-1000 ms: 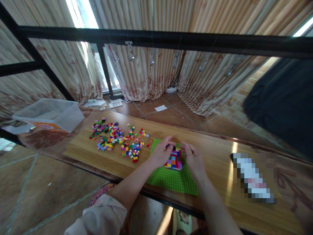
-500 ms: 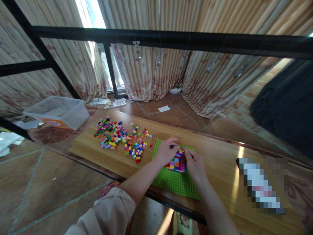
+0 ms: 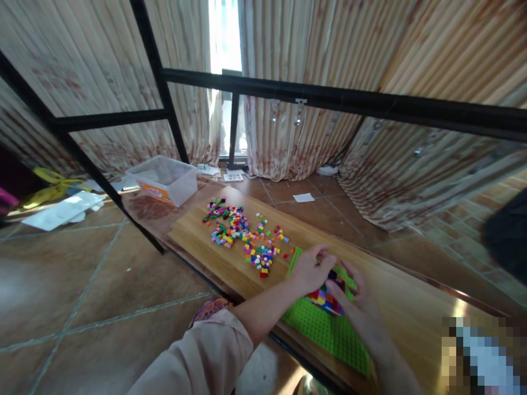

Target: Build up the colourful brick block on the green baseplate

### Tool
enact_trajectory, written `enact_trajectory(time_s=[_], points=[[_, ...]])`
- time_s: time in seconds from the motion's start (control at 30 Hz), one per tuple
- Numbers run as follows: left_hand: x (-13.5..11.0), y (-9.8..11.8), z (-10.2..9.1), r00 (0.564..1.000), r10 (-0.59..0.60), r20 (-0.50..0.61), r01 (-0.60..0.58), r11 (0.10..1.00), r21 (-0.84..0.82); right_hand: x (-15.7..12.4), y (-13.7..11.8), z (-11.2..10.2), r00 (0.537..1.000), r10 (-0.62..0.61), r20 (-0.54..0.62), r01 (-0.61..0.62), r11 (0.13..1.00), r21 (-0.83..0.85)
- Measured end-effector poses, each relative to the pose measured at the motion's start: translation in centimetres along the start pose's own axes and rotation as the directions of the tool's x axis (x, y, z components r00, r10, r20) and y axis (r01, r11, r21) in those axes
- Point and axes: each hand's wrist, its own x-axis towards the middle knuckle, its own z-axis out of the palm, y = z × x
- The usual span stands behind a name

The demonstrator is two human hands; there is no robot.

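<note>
A green studded baseplate (image 3: 325,330) lies on the wooden table near its front edge. On it stands a small block of many-coloured bricks (image 3: 323,297). My left hand (image 3: 310,269) rests on the far left side of that block, fingers curled and pinched over its top. My right hand (image 3: 356,299) sits against the block's right side, fingers bent toward it. Whether either hand grips a single loose brick is hidden by the fingers. A scatter of several small coloured bricks (image 3: 242,233) lies on the table to the left of the plate.
A clear plastic bin (image 3: 162,180) stands at the table's far left end. Black metal frame bars (image 3: 329,99) cross above the table, with curtains behind. Papers lie on the tiled floor at left. A blurred-out object (image 3: 481,356) sits at the table's right.
The view has swung left and tilted, so the table now runs diagonally. Both hands stay at the brick block on the green plate, pressed closer together on it.
</note>
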Motion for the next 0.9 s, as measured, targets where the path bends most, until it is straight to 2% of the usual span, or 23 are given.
enact_trajectory(time_s=[0.13, 0.23, 0.3, 0.43, 0.63, 0.73, 0.9], points=[[1.4, 0.4, -4.1, 0.997, -0.007, -0.074, 0.015, 0.994, 0.108, -0.5, 0.4, 0.0, 0.987, -0.058, 0.151, 0.077, 0.989, -0.124], [2.4, -0.1, -8.2, 0.994, -0.036, -0.108, 0.058, 0.975, 0.215, -0.9, 1.0, 0.4, 0.972, -0.153, 0.180, 0.194, 0.951, -0.240], [2.5, -0.4, -10.9, 0.990, -0.053, -0.131, 0.095, 0.937, 0.335, -0.8, 1.4, 0.7, 0.970, -0.174, 0.170, 0.218, 0.930, -0.295], [1.7, -0.3, -15.6, 0.998, -0.051, -0.040, 0.065, 0.800, 0.597, -0.1, 1.9, 0.9, 0.981, -0.149, 0.125, 0.184, 0.915, -0.360], [0.7, -0.4, -20.8, 0.994, -0.098, 0.054, 0.042, 0.776, 0.629, 0.3, 2.0, 0.8, 0.982, -0.154, 0.112, 0.187, 0.896, -0.403], [0.2, -0.6, -23.3, 0.984, -0.177, -0.012, 0.137, 0.718, 0.682, 0.2, 1.9, 0.5, 0.980, -0.170, 0.101, 0.197, 0.887, -0.417], [-1.6, -0.8, -27.0, 0.956, -0.230, -0.183, 0.288, 0.609, 0.739, 0.2, 1.9, 0.0, 0.981, -0.189, 0.049, 0.193, 0.905, -0.378]])
